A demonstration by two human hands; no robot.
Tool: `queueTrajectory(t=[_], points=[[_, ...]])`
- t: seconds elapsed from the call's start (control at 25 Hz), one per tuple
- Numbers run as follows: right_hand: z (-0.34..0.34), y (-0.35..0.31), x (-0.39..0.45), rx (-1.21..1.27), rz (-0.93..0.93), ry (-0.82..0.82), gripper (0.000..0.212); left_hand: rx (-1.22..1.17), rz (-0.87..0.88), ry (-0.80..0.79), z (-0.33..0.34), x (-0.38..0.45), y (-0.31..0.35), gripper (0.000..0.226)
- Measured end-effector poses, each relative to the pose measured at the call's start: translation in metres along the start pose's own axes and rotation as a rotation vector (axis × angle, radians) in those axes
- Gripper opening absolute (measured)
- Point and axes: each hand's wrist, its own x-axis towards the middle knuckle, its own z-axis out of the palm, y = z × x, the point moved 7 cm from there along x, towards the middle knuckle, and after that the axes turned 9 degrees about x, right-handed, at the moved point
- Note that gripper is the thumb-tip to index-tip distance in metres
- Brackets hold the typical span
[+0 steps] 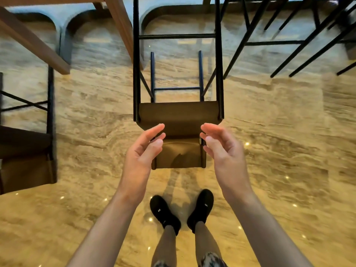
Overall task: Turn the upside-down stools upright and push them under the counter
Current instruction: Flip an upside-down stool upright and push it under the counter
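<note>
A stool (179,112) with a brown seat, a brown backrest and black metal legs lies tipped on the floor in front of me. Its legs point away from me toward the counter base (61,31), and its backrest (179,155) is nearest my feet. My left hand (142,153) and my right hand (225,151) hover over the seat's near edge, one at each side, palms facing inward. Both hands have their fingers apart and hold nothing. Neither hand touches the stool.
Another brown stool (25,151) with a black frame is at the left edge. Black legs of more stools (289,43) crowd the top right. A wooden counter beam (34,41) crosses the top left. My feet in black shoes (183,211) stand on a glossy marble floor (279,141).
</note>
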Motion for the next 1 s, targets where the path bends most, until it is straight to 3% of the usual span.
queueTrajectory(t=[0.52,1.0], points=[[-0.030,0.145,0.064,-0.070,0.071,0.092,0.025,-0.006,-0.190,0.110,0.017,0.061,-0.160,0.030],[-0.090,0.387,0.147,-0.251,0.131,0.130,0.029,-0.004,-0.292,0.204,0.018,0.144,-0.399,0.028]])
